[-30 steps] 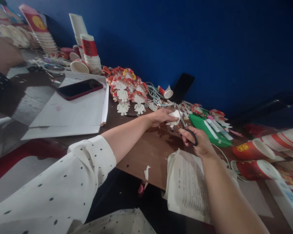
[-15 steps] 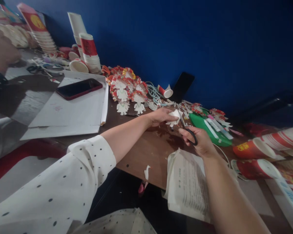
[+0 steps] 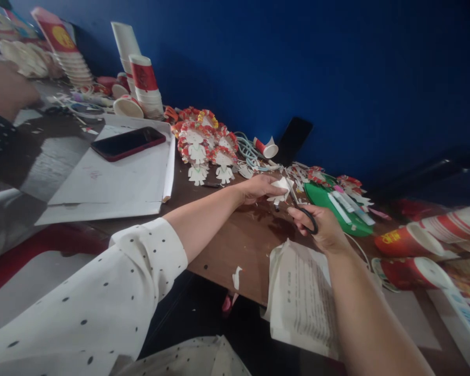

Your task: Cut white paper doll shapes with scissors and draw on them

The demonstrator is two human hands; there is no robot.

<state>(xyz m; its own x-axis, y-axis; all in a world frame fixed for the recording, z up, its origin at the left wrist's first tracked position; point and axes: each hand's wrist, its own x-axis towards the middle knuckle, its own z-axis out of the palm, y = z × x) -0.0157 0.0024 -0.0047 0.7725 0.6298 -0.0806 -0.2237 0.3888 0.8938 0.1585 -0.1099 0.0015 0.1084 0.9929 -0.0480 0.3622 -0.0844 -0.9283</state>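
Observation:
My left hand (image 3: 260,189) pinches a small white paper cutout (image 3: 279,190) above the brown table (image 3: 235,235). In my right hand (image 3: 321,224) is a pair of scissors (image 3: 310,222) with black handles, fingers closed round them. The scissor blades reach up to the right edge of the cutout; whether they touch it I cannot tell. Several finished-looking paper dolls (image 3: 196,151) with red frilled cup-paper rims lie left of my hands. Just beyond the hands are white paper scraps (image 3: 297,172).
A phone (image 3: 129,143) rests on a white box lid (image 3: 102,183). Paper cup stacks (image 3: 144,83) stand behind it, with more cups (image 3: 409,240) lying at right. A green tray (image 3: 317,198) holds markers. Printed paper (image 3: 301,297) hangs at the table edge. Another person's hand (image 3: 8,91) is at far left.
The whole view has shifted very slightly. My hands, the cutout and the scissors keep nearly the same place. At far left the other person's hand has moved a little.

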